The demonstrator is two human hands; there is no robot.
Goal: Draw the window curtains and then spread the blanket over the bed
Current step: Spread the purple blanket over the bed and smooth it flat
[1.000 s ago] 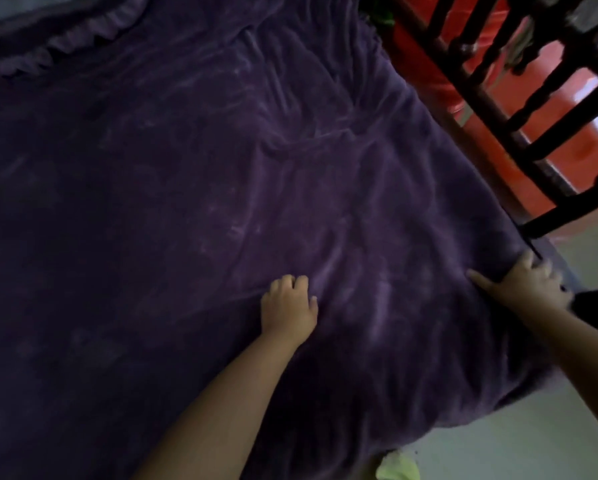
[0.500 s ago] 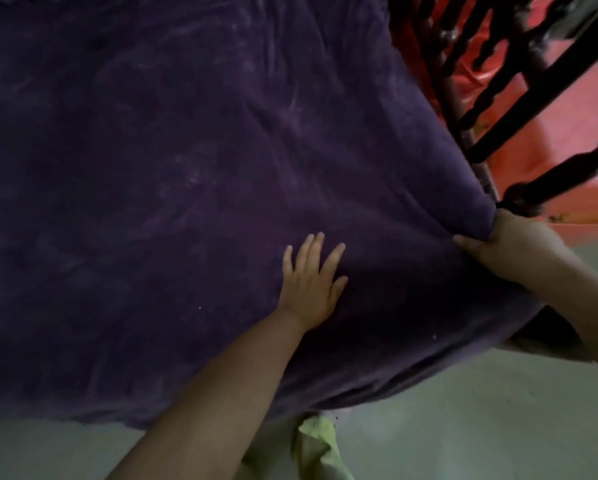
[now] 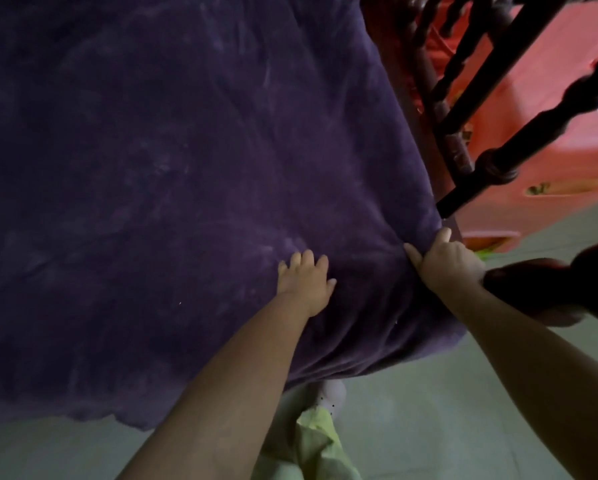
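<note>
The purple blanket [image 3: 186, 168] is lying across nearly the whole bed, its near edge hanging over the side above the pale floor [image 3: 429, 410] and its right corner bunching against the dark wooden bed frame [image 3: 491, 168]. Beyond the frame, something red [image 3: 539, 98] is filling the upper right. No window or curtains are showing here, so that part of the task cannot be judged.

The left hand [image 3: 306, 282] is lying on top of the blanket near the edge, fingers bent into the pile and seemingly pressing it down rather than gathering it. The right hand [image 3: 446, 261] is at the corner beside the frame post, thumb lying along the fabric and fingers curling over the fold, so its grip is closing on blanket cloth.

Judging from this, the spreading is almost done and the corner is being fitted. The risk lies at that corner: a hard tug by the right hand could be dragging the whole cover sideways and wrinkling the smoothed middle, or snagging the plush on the frame post. The left hand's pressure may be too light to be anchoring it.
</note>
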